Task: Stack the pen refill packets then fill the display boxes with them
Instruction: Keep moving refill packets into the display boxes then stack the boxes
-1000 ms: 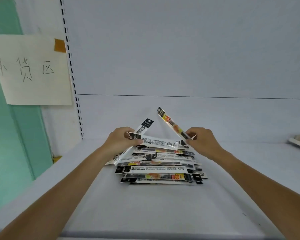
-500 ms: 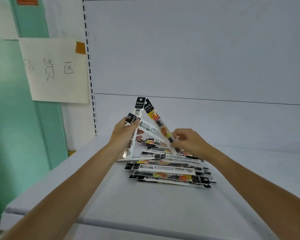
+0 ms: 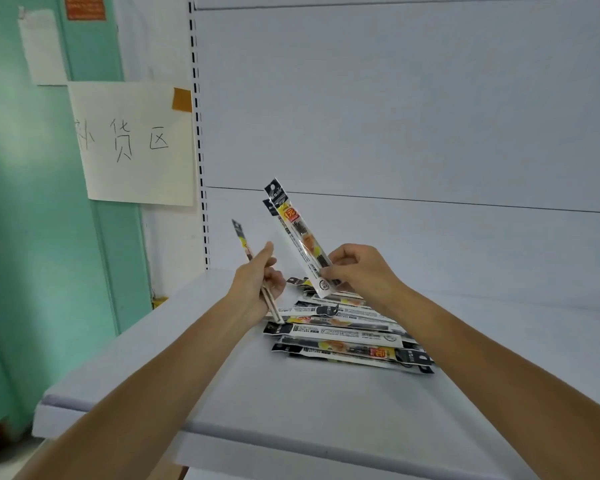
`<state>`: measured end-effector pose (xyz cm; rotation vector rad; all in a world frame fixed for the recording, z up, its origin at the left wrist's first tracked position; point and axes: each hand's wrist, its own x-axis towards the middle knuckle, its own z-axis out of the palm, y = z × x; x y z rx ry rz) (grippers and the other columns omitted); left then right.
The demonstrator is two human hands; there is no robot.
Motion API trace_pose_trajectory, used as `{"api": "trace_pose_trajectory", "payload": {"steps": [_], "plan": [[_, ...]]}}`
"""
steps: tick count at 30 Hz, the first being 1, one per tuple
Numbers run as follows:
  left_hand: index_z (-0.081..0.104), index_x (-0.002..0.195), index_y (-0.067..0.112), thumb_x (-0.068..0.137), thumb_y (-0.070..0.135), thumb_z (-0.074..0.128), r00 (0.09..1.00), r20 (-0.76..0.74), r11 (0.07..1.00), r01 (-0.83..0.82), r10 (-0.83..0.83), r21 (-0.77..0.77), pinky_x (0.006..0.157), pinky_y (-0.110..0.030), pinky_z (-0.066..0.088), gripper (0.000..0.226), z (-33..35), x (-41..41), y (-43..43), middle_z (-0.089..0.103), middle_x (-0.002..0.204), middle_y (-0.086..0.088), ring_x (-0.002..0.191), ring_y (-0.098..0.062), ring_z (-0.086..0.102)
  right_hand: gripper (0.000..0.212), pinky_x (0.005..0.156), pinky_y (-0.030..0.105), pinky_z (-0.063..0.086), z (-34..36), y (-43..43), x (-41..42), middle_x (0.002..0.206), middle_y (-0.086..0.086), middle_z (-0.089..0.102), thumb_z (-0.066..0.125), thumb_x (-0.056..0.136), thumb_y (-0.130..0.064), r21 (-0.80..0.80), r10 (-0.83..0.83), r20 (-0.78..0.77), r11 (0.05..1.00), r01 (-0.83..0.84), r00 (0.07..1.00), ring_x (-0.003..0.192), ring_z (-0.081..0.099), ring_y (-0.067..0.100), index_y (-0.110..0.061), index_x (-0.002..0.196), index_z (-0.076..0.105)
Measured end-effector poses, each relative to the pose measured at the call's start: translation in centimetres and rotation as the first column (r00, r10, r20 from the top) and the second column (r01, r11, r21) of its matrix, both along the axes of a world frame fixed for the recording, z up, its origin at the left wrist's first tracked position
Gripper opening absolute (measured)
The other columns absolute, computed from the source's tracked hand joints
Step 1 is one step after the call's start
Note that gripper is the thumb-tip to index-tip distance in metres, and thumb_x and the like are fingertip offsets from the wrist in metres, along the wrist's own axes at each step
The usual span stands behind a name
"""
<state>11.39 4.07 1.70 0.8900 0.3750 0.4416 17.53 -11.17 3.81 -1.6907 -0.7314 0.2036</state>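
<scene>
Several pen refill packets (image 3: 347, 336) lie in a loose pile on the white shelf (image 3: 291, 403), long and narrow with black ends and yellow-orange print. My left hand (image 3: 257, 285) grips one packet (image 3: 243, 242) edge-on, its lower end touching the pile. My right hand (image 3: 357, 268) pinches the lower end of upright packets (image 3: 297, 237), tilted up and to the left above the pile. No display box is in view.
The shelf's white back panel (image 3: 413, 116) rises behind the pile, with a slotted upright (image 3: 198, 133) at its left. A paper sign with handwriting (image 3: 132, 143) hangs on the green wall (image 3: 32, 237). The shelf's front edge (image 3: 222, 431) runs below my forearms.
The view has swung right and down. My hands have drawn apart: the left now holds one packet edge-on, and the right holds the raised packets more upright, face towards me.
</scene>
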Motion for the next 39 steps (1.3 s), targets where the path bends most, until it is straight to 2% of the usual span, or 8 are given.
{"api": "trace_pose_trajectory", "payload": {"steps": [5,15,18,26,30,32,36,39], "plan": [[0.052,0.111,0.006,0.097,0.043,0.035,0.985,0.093,0.987,0.141,-0.148,0.079,0.085,-0.041,0.049,0.043,0.1,-0.3,-0.6,0.063,0.100,-0.012,0.092,-0.025,0.061,0.021,0.053,0.026,0.052,-0.4,0.7,-0.8,0.084,0.013,0.068,0.068,0.078,0.005,-0.073,0.001,-0.012,0.997,-0.002,1.000,0.068,0.065,0.023,-0.009,0.088,0.055],[0.052,0.100,0.002,0.090,0.014,0.059,0.983,0.182,0.991,-0.004,-0.022,0.137,0.067,-0.029,0.059,0.018,-0.1,-0.7,-1.6,0.059,0.080,-0.009,0.076,-0.018,0.064,0.025,0.070,0.028,0.057,-0.6,1.3,-3.2,0.089,0.002,0.067,0.066,0.083,-0.015,-0.270,0.176,0.032,0.949,-0.161,0.984,0.076,0.066,0.014,-0.015,0.107,0.056],[0.052,0.094,0.002,0.085,0.010,0.065,0.985,0.175,0.995,-0.019,0.001,0.099,0.068,-0.037,0.059,0.018,0.1,-1.0,-2.0,0.064,0.080,-0.011,0.077,-0.021,0.067,0.045,0.071,0.022,0.051,-0.8,1.4,-4.4,0.097,-0.006,0.061,0.072,0.077,-0.028,-0.439,0.195,0.265,0.896,-0.062,0.944,0.082,0.061,0.009,-0.026,0.114,0.046],[0.070,0.084,0.014,0.081,0.040,0.066,0.997,-0.079,0.715,0.073,-0.025,0.695,0.074,-0.025,0.050,0.026,0.5,-2.4,-1.9,0.072,0.087,0.000,0.083,-0.014,0.066,0.019,0.056,0.029,0.038,-0.2,1.1,-4.0,0.076,0.002,0.050,0.059,0.085,-0.027,-0.609,0.065,0.468,0.747,0.268,0.882,0.071,0.051,0.022,-0.011,0.088,0.048],[0.071,0.071,0.014,0.083,0.056,0.054,0.917,-0.395,0.421,0.380,-0.056,0.823,0.047,-0.017,0.036,0.047,1.6,-4.5,-1.2,0.072,0.075,0.004,0.041,-0.004,0.051,0.015,0.056,0.026,0.035,0.3,-0.3,-3.8,0.069,-0.001,0.045,0.057,0.084,-0.024,-0.633,0.031,0.668,0.549,0.546,0.743,0.072,0.051,0.024,-0.013,0.082,0.048],[0.069,0.067,0.011,0.080,0.052,0.060,0.954,-0.294,0.205,0.277,0.054,0.939,0.046,-0.016,0.032,0.044,2.1,-4.9,-1.2,0.065,0.064,0.005,0.037,-0.002,0.043,0.013,0.053,0.025,0.033,0.1,-1.0,-3.6,0.066,0.000,0.043,0.054,0.081,-0.015,-0.627,0.068,0.721,0.488,0.607,0.690,0.070,0.050,0.024,-0.012,0.073,0.044],[0.041,0.129,0.024,0.075,0.054,0.063,0.991,0.017,-0.631,0.073,0.135,0.772,0.085,-0.029,0.038,0.066,2.7,-4.6,-1.7,0.054,0.115,0.004,0.107,-0.017,0.049,0.028,0.051,0.027,0.029,-0.2,-1.8,-3.9,0.063,-0.003,0.043,0.059,0.079,-0.015,-0.574,0.087,0.732,0.613,0.543,0.676,0.064,0.044,0.021,-0.018,0.063,0.036],[0.040,0.122,0.017,0.087,0.050,0.050,0.974,0.017,-0.794,0.174,0.225,0.582,0.071,-0.031,0.039,0.050,2.3,-3.9,-2.0,0.060,0.101,-0.002,0.090,-0.023,0.055,0.024,0.061,0.028,0.039,0.0,-3.2,-4.4,0.070,-0.008,0.052,0.072,0.076,-0.032,-0.503,0.085,0.707,0.759,0.414,0.702,0.068,0.049,0.015,-0.020,0.082,0.052]]}}
